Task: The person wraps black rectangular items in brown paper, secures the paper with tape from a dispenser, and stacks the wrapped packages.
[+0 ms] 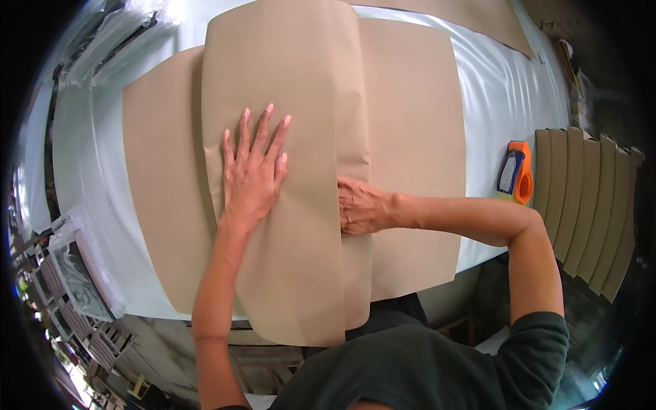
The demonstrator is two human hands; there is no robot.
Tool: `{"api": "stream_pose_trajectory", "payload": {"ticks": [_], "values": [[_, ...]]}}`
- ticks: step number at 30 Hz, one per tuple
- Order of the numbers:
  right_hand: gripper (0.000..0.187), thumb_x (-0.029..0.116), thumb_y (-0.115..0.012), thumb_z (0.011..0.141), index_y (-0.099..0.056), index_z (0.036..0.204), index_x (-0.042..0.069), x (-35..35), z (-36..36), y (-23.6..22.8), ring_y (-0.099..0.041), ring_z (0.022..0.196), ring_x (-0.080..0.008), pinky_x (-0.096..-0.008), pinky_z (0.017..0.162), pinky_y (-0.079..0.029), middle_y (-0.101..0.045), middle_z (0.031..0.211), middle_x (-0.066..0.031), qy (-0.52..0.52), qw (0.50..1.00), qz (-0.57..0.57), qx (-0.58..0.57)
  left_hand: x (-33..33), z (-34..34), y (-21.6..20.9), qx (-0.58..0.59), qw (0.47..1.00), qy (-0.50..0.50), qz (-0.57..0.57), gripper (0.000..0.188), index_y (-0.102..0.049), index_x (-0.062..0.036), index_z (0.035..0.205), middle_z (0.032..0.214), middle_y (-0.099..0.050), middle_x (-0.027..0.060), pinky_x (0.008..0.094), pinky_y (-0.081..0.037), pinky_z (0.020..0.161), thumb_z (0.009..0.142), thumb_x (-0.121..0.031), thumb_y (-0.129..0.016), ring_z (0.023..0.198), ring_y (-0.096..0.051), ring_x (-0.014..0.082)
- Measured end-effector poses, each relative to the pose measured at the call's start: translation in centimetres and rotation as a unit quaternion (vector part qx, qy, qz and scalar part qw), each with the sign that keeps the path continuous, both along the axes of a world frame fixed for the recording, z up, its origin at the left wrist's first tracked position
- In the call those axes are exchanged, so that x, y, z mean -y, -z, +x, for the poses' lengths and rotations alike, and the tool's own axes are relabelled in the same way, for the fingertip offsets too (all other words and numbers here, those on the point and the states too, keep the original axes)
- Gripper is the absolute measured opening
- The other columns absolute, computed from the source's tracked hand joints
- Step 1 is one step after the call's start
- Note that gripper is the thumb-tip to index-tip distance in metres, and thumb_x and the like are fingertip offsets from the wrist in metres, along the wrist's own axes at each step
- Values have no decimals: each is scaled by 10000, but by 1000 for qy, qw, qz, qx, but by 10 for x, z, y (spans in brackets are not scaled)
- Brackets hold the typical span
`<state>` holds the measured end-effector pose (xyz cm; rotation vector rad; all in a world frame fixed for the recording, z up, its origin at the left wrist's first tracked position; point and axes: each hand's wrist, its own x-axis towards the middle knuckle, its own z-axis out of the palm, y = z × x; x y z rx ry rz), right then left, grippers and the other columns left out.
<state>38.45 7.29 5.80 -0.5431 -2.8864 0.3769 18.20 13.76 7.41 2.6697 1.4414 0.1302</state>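
A large sheet of brown kraft paper (287, 75) is folded over into a wide, flattened bundle in front of me. My left hand (253, 178) lies flat on its upper layer with the fingers spread. From the right, my right hand (362, 207) reaches in under the loose edge of the top flap, and its fingers are hidden there. Whether they grip anything cannot be seen. Beneath the bundle, another flat brown paper sheet (417, 130) spreads out to both sides.
An orange and blue tape dispenser (521, 174) lies at the right, beside several folded brown paper packs (581, 205). Plastic-wrapped items (113, 41) sit at the far left, and another wrapped piece (85, 266) is at the near left. A white sheet (506, 102) covers the table.
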Motion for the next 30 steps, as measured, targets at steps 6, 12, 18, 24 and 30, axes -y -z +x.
{"api": "stream_pose_trajectory", "payload": {"ticks": [6,12,18,24,30], "values": [[363,203,-485,865,-573,1209,128,14,3,2,-355,1288,-208,-440,1114,-233,-457,1374,-18,22,1000,4,-5,-1,10,0,4,1000,-7,6,523,-335,-326,1432,1530,-215,-15,567,-181,1105,928,-335,-472,1404,-176,295],[560,178,-553,895,-360,1411,78,119,10,3,-243,1394,-263,-449,1144,-181,-316,1487,-90,350,912,-163,-138,0,8,9,14,999,-28,41,582,-368,-347,1414,1525,-234,-48,565,-180,1103,870,-493,-516,1407,-178,301],[657,169,-522,948,-152,1468,12,146,-23,9,-260,1387,-290,-373,1096,-271,-212,1503,-227,524,643,-361,-427,2,10,10,3,998,-28,64,601,-369,-338,1419,1520,-258,-42,556,-165,1110,856,-480,-524,1409,-182,304],[595,169,-492,950,-211,1433,-35,-30,16,25,-445,1276,-283,-323,1044,-333,-475,1327,-271,545,611,-287,-497,1,17,11,8,998,-14,65,597,-369,-327,1421,1524,-251,-31,557,-165,1109,861,-468,-520,1405,-190,306],[533,130,-508,916,-341,1411,26,-42,-10,0,-282,1370,-335,-511,1105,-199,-322,1440,-256,540,757,-58,-363,-2,0,19,5,994,-47,102,601,-356,-346,1423,1518,-262,-23,594,-196,1082,867,-514,-510,1396,-210,313]]}}
